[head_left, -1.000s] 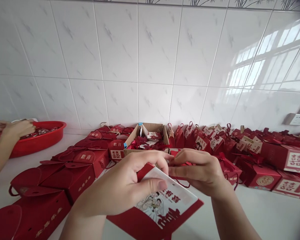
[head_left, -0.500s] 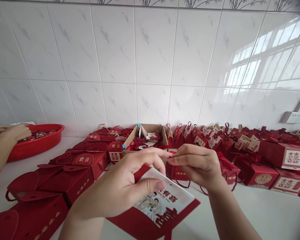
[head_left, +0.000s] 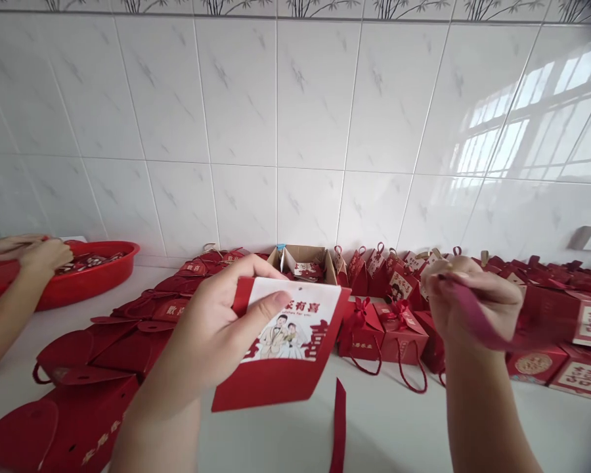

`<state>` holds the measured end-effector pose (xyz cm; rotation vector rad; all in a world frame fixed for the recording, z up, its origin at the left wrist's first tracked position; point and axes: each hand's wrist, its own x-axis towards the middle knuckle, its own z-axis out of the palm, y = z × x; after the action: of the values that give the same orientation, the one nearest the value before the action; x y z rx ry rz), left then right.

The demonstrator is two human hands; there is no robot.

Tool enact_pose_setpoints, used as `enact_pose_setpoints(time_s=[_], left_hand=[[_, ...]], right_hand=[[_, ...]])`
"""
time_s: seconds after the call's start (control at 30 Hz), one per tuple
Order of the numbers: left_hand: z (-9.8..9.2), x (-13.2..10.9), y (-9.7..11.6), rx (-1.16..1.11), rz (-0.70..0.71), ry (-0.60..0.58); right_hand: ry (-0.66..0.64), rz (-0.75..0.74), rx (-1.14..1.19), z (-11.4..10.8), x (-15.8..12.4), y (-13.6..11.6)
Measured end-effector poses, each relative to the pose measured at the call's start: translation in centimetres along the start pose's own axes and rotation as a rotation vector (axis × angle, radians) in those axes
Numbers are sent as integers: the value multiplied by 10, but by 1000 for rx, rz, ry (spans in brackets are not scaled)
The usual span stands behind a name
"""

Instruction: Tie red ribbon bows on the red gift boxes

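My left hand grips a flat red gift bag by its upper left edge, thumb pressed on its white picture panel. The bag is held upright above the white counter. My right hand is raised to the right of it, fingers pinched on a dark red ribbon that runs blurred toward the right. A second strip of red ribbon hangs below the bag.
Folded red gift boxes cover the counter at left, small ribboned ones and larger ones at right. An open cardboard box stands by the tiled wall. Another person's hands work at a red basin far left.
My hands have parted: the right hand has pulled away to the right and up with the ribbon, and the left hand has lifted the bag upright.
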<state>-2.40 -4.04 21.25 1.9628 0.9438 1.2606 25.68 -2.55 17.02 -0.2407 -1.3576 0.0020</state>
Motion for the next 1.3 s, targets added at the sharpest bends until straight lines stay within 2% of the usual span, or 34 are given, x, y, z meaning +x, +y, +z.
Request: enact_pose_setpoints(time_s=[0.07,0.13,0.2,0.27,0.4,0.53,0.67,0.97,1.2,1.3], left_hand=[[7,1,-2,-9,14,95],[15,2,-2,-2,28,137],[21,2,-2,25,52,133],[25,2,-2,75,97,101],[30,3,-5,143,206,5],[34,3,-7,144,281,-56],[35,2,-4,151,345,-18],[36,3,0,116,418,-31],[38,4,-12,139,477,16],[38,3,-17,122,493,-2]], right_hand=[[-31,38,119,5,-2,-6],[-160,12,123,16,-6,-13],[-270,-17,46,29,-11,-18],[-310,-21,-35,42,-16,-20],[-284,7,-105,58,-22,-17],[-302,10,-96,61,-23,-14],[-310,18,-108,59,-23,-14],[-307,43,-95,61,-25,-16],[-268,59,-97,64,-26,-17],[-256,51,-84,64,-25,-17]])
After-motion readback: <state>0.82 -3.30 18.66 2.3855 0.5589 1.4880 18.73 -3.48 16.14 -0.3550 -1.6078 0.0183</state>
